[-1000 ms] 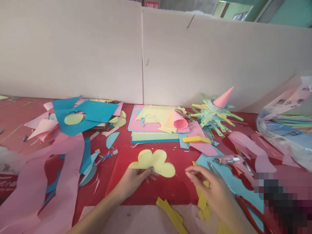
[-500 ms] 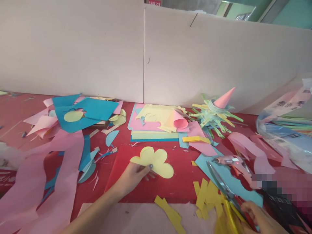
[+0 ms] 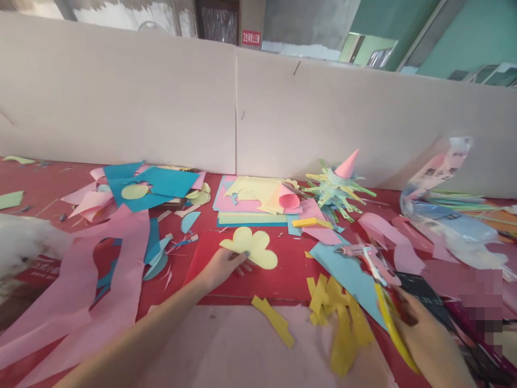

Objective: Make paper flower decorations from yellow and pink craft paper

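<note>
My left hand pinches a pale yellow paper flower shape with rounded lobes between thumb and fingers, above a red board. At the lower right, my right hand is closed at the yellow-handled scissors; their blades are hard to make out. Just beyond these fingers lies a pink glue gun, its nozzle over a light blue paper sheet. Yellow paper strips lie left of the scissors.
Stacked coloured paper and a rolled pink sheet lie farther back. A spiky green paper piece carries a pink cone. Pink cut-offs spread leftward. A dark phone lies right, plastic bags beyond. White panels wall the back.
The view has tilted upward. My right hand has moved forward toward the glue gun, and the scissors blades no longer lie plainly across the blue paper. My left hand still holds the flower shape.
</note>
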A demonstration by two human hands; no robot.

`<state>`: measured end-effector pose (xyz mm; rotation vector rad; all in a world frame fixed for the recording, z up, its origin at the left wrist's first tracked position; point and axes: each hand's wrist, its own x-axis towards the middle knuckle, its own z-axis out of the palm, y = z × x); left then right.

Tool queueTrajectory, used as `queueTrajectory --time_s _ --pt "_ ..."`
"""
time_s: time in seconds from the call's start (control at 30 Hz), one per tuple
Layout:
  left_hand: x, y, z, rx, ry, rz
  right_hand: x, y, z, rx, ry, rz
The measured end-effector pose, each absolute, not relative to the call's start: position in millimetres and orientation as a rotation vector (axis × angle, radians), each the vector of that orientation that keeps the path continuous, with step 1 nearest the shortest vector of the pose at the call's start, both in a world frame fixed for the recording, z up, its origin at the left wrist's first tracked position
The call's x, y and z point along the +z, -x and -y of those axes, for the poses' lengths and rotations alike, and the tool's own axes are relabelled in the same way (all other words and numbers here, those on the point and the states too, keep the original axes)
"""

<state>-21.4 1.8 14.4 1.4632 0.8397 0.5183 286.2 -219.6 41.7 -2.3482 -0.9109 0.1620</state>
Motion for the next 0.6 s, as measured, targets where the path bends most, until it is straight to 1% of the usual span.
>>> queueTrajectory --time_s 0.13,0.17,0.2,0.27,0.37,0.43,0.5,0.6 --pt "15 8 0 0.654 -1.230 -0.897 60 -240 192 0.288 2.085 0.921" --pt "15 3 1 0.711 -1.153 -0.921 60 -223 183 0.457 1.914 0.835" --pt "16 -2 4 0.767 -1.089 -0.928 59 -206 173 0.633 1.737 0.745" --pt "16 -13 11 0.883 -1.003 -0.932 51 -173 153 0.696 1.631 0.721" --pt "15 -23 26 1.013 -0.915 -0.916 34 -138 128 0.816 1.347 0.606" --pt "13 -24 35 1.083 -0.900 -0.878 23 -124 116 0.838 1.230 0.575" --pt "12 -22 44 1.153 -0.930 -0.850 14 -115 110 0.774 1.146 0.578" --pt "11 -16 50 1.154 -1.014 -0.807 8 -108 108 0.661 1.164 0.613"
